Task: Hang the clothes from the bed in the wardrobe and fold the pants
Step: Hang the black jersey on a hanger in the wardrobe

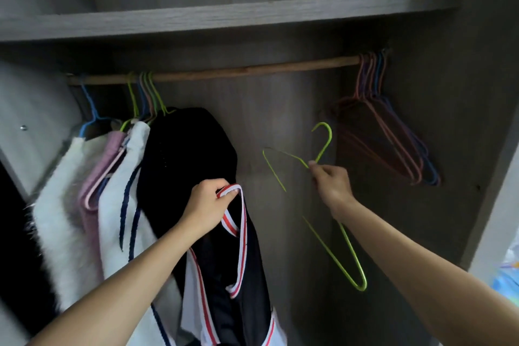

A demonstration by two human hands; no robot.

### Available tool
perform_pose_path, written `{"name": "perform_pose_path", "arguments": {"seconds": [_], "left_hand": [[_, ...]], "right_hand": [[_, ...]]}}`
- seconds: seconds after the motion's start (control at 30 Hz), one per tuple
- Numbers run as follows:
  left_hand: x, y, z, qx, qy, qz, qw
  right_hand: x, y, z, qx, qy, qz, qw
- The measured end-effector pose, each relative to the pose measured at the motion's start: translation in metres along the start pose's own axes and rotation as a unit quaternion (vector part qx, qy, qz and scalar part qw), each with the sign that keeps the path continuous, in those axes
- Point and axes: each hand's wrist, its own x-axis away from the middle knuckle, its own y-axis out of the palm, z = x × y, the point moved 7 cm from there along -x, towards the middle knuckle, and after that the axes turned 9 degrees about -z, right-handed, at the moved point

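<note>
Left hand (206, 205) gripping the red-and-white striped trim of a dark garment (247, 255) below the wardrobe rail (252, 69), right hand (330, 182) with fingers pinched on a lime-green wire hanger (352, 258), spare hangers (393, 132) bunched at the rail's right end, hung clothes (123, 177) at left.

A brown wooden rail (252, 69) is running under the grey wooden shelf (224, 18). Hung garments (118, 177) are crowding its left end, bare wire hangers (393, 143) its right end. Between them, nearer, a dark striped-strap garment (252, 247) is hanging left of a lime-green wire hanger (350, 244).
</note>
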Motion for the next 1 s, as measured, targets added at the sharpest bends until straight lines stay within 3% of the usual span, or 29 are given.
{"name": "perform_pose_path", "arguments": {"seconds": [0.2,0.33,0.47,0.8,0.87,1.0], "left_hand": [[0.024,-0.014,-0.006,-0.017,-0.044,0.000,0.999],[0.031,-0.021,-0.010,-0.064,-0.101,0.001,0.993],[0.032,-0.018,-0.011,-0.075,-0.153,-0.001,0.985],[0.031,0.005,0.015,-0.001,-0.171,-0.045,0.984],[0.030,0.000,0.016,0.028,-0.175,-0.055,0.983],[0.036,-0.014,0.026,0.083,-0.166,-0.089,0.978]], "right_hand": [[0.014,0.025,0.009,-0.030,-0.025,-0.024,0.999],[0.027,0.033,-0.005,-0.150,-0.009,-0.048,0.988],[0.048,0.027,-0.033,-0.345,0.016,-0.066,0.936],[0.054,0.040,-0.064,-0.561,0.070,-0.005,0.825],[0.054,0.043,-0.065,-0.561,0.064,0.012,0.826],[0.055,0.048,-0.052,-0.490,0.044,0.056,0.869]]}}
